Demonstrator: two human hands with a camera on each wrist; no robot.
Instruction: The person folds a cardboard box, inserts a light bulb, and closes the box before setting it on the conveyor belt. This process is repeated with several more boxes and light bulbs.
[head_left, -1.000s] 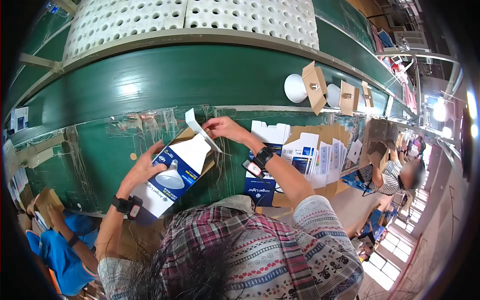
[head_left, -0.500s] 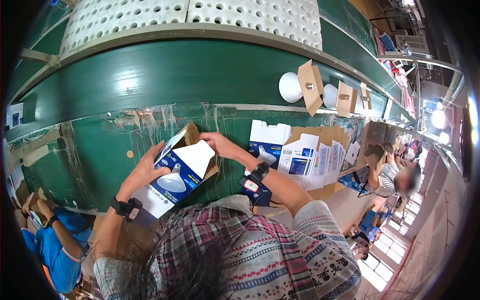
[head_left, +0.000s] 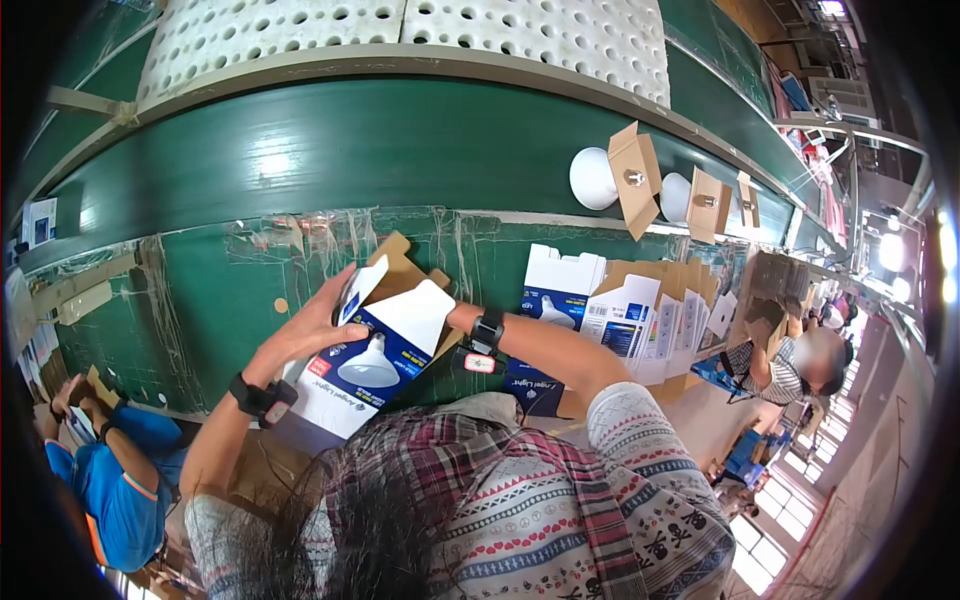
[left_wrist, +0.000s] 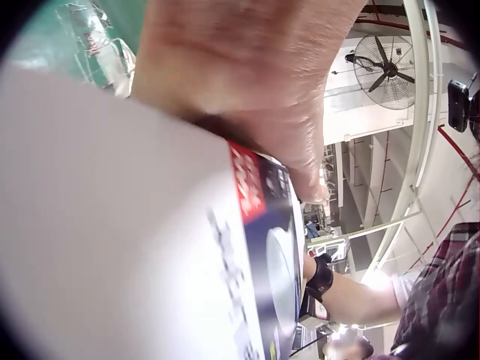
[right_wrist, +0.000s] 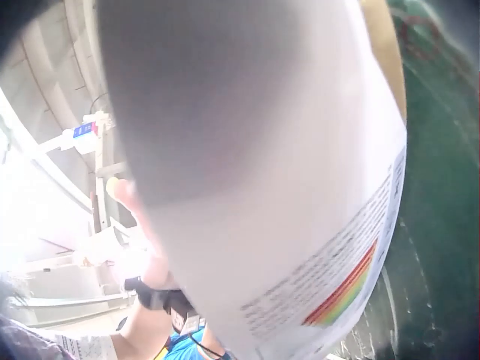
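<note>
A blue-and-white printed box (head_left: pixel 365 378) with a lamp picture is tilted in front of the person, its upper end open and brown card sticking out (head_left: pixel 395 265). The left hand (head_left: pixel 308 328) grips its upper left side, thumb across the printed face. In the left wrist view that hand (left_wrist: pixel 247 82) lies along the edge of the box (left_wrist: pixel 135 225). The right hand (head_left: pixel 462 318) is at the box's right side, its fingers hidden behind a white flap. A white panel of the box (right_wrist: pixel 277 180) fills much of the right wrist view, with the left hand (right_wrist: pixel 146 232) beyond it.
Flat printed boxes (head_left: pixel 610 320) lie at the right on the green table (head_left: pixel 215 330). White lamps (head_left: pixel 593 180) with brown card pieces (head_left: pixel 632 180) stand on the green belt (head_left: pixel 400 140) beyond. Other people sit at the left (head_left: pixel 125 490) and right (head_left: pixel 775 365).
The right hand has moved from the flaps at the open end to the box's right side, its fingers now hidden. The upper white flap is folded inward, and more brown card shows. The left hand still grips the box.
</note>
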